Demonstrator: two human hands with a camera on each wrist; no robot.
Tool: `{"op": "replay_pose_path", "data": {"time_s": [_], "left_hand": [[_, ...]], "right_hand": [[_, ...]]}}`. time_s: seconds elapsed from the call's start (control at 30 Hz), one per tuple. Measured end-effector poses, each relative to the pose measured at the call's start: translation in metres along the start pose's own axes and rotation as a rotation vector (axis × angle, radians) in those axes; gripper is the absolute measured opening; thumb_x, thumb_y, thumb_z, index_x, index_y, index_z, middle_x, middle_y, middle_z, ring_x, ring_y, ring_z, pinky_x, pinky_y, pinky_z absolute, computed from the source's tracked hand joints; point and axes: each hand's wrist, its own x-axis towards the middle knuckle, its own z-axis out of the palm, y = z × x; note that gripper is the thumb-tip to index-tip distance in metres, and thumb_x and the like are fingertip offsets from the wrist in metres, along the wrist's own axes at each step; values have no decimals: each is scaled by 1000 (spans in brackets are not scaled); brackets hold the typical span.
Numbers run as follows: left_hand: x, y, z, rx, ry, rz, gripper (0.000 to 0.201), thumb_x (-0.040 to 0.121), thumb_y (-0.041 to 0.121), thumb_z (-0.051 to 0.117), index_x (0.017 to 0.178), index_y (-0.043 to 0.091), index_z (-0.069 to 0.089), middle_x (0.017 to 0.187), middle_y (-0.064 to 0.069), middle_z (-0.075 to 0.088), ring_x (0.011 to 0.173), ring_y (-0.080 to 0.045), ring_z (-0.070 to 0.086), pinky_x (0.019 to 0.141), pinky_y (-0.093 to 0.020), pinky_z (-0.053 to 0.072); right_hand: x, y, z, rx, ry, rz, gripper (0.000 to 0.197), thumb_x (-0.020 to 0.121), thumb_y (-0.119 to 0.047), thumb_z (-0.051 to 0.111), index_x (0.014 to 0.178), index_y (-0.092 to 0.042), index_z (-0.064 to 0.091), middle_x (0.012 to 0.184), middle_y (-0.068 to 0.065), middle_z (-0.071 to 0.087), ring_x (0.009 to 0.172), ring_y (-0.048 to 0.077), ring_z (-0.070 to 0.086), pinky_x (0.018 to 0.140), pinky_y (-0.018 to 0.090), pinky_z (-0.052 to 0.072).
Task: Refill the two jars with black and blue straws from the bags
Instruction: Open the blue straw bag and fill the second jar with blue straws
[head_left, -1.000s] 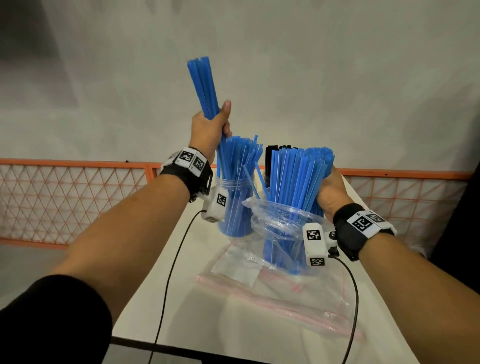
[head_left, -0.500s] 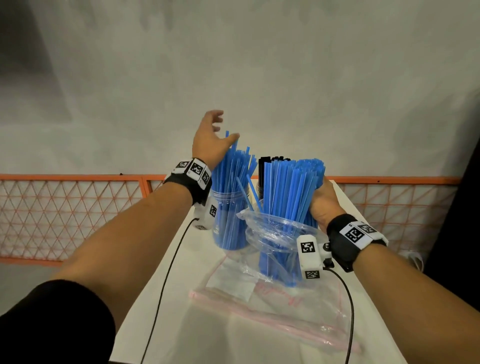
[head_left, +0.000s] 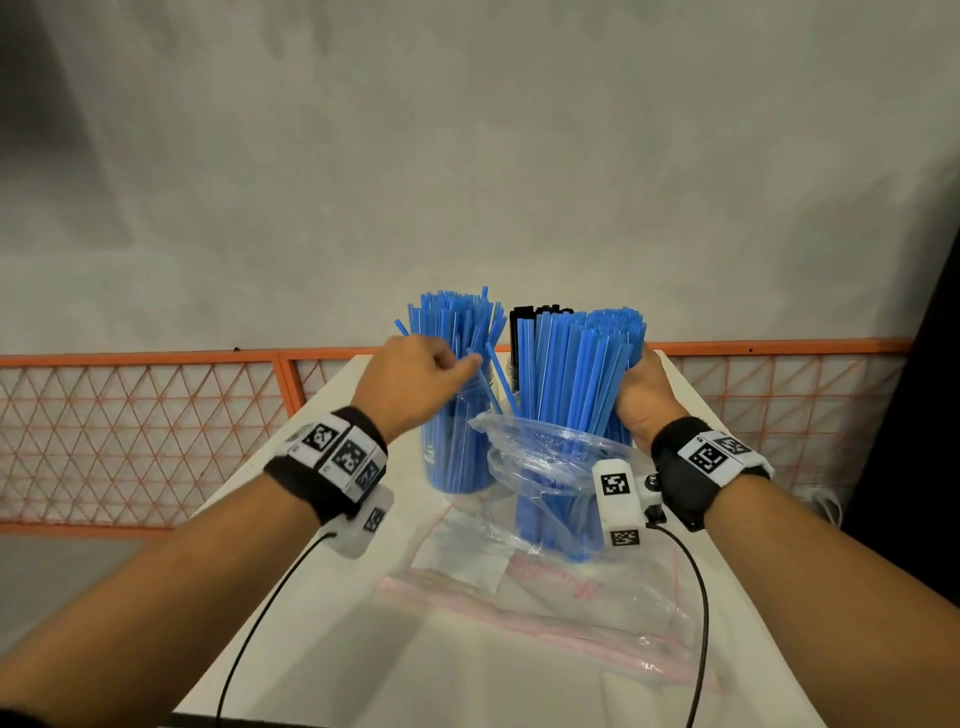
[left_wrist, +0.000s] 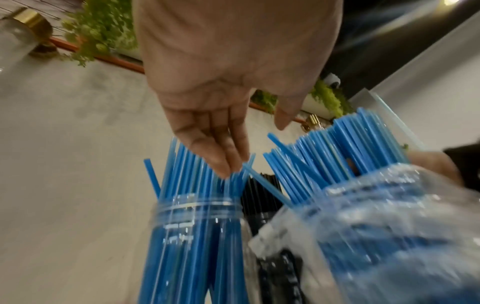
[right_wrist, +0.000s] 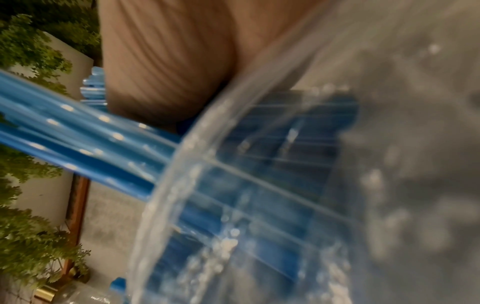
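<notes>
**Blue straws upright in jar and bag**

Clear plastic jar (head_left: 457, 436) stands on the white surface (head_left: 332, 613), blue straws (head_left: 457, 332) vertical; black straws (head_left: 537, 312) behind; flat empty bag (head_left: 545, 618) in front; left hand (head_left: 415, 384) loose-fingered, touching straw tips; right hand (head_left: 641, 395) grips the bagged bundle (head_left: 571, 374), upright.

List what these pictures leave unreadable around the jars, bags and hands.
- Black straws: head view shows only tips behind the bagged blue straws; their jar is hidden.
- Right hand: its fingers are behind that bundle; right wrist view is blurred plastic.
- Flat bag: pink writing too faint.
</notes>
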Motion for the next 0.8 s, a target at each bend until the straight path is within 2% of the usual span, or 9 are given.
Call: {"op": "replay_pose_path", "data": {"time_s": [0.07,0.13,0.17,0.3,0.4,0.47,0.53,0.67,0.8], "left_hand": [[-9,-2,13,-18,-124,-51,52,86,67,56,88,18,72,81,1,73,73,-12,66,66,-28,54],[-10,2,25,-86,-189,-83,69,80,73,58,114,13,69,100,0,74,90,-14,68,78,-27,54],[-9,5,32,-123,-204,-91,73,77,74,60,114,11,67,99,0,73,89,-14,67,76,-25,53],[0,23,55,-258,-179,-111,61,73,68,71,89,11,60,82,4,63,75,-14,63,58,-22,47],[8,35,65,-437,-215,-140,68,74,57,77,120,10,61,112,-1,68,100,-18,67,88,-32,56],[12,40,69,-614,-246,-146,60,76,46,80,124,15,60,118,1,69,106,-12,67,99,-38,53],[15,43,72,-760,-268,-157,56,76,36,83,122,15,59,118,0,69,108,-12,67,99,-40,53],[19,48,73,-876,-265,-197,91,66,40,83,141,5,45,139,-12,57,127,-24,56,108,-46,46],[21,43,74,-937,-274,-220,54,76,17,83,123,3,60,116,-9,71,105,-20,70,96,-42,55]], "right_hand": [[0,0,0,20,6,10,28,92,-14,59,110,7,57,108,26,65,102,40,62,87,49,55],[-1,0,-1,36,5,9,28,92,-14,59,110,7,57,109,26,65,103,40,62,88,52,54],[-1,0,-2,40,2,7,28,92,-15,59,110,7,57,109,26,65,102,41,62,88,54,53],[-4,0,-6,68,-39,1,26,92,-21,60,111,-3,61,107,19,68,99,35,66,85,56,54],[-6,0,-9,84,-79,-15,28,91,-19,62,116,-7,60,110,16,68,102,32,66,86,55,54],[-7,0,-12,95,-100,-23,29,90,-17,63,117,-6,60,111,17,68,103,33,65,87,55,53],[-8,1,-13,116,-118,-12,29,91,-16,63,118,-6,60,111,19,67,102,35,65,86,57,53],[-9,1,-15,142,-135,-6,30,92,-19,62,119,-7,60,112,19,67,102,35,66,86,57,53],[-9,0,-16,131,-144,-10,32,90,-21,63,119,-7,60,112,19,67,104,35,65,87,57,52]]}}
